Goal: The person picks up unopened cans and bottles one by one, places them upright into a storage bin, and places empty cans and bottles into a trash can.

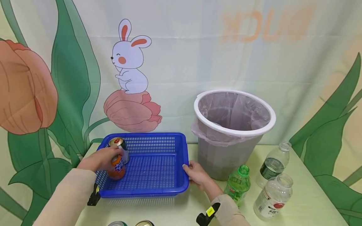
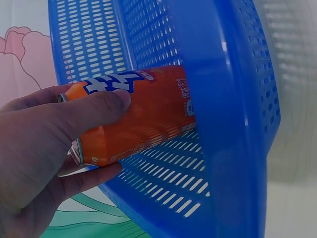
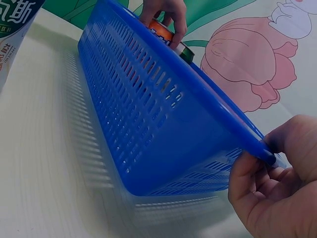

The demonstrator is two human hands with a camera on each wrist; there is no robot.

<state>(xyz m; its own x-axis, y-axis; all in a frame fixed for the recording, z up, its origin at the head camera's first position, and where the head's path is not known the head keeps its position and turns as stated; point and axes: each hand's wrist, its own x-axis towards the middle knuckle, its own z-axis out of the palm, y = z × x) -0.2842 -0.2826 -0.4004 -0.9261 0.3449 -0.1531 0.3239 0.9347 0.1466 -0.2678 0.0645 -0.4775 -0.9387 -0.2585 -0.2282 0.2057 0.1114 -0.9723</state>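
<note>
My left hand [image 1: 108, 158] grips an orange soda can [image 1: 117, 169] inside the left end of a blue plastic basket [image 1: 158, 191]. In the left wrist view the thumb lies along the upper part of the can [image 2: 148, 111], with fingers around its other side. Right behind it in the basket stands a second can [image 1: 123, 150], dark green and silver with a gold top. My right hand [image 1: 196, 174] pinches the basket's right rim, thumb on top and fingers curled beneath, as the right wrist view shows of this hand [image 3: 277, 183].
A grey bin [image 1: 226, 153] with a white rim and a liner stands behind right. To its front right are a green bottle [image 1: 237, 185], a clear labelled bottle [image 1: 272, 164] and a clear jar [image 1: 272, 197]. Two can tops [image 1: 145, 223] show at the near edge.
</note>
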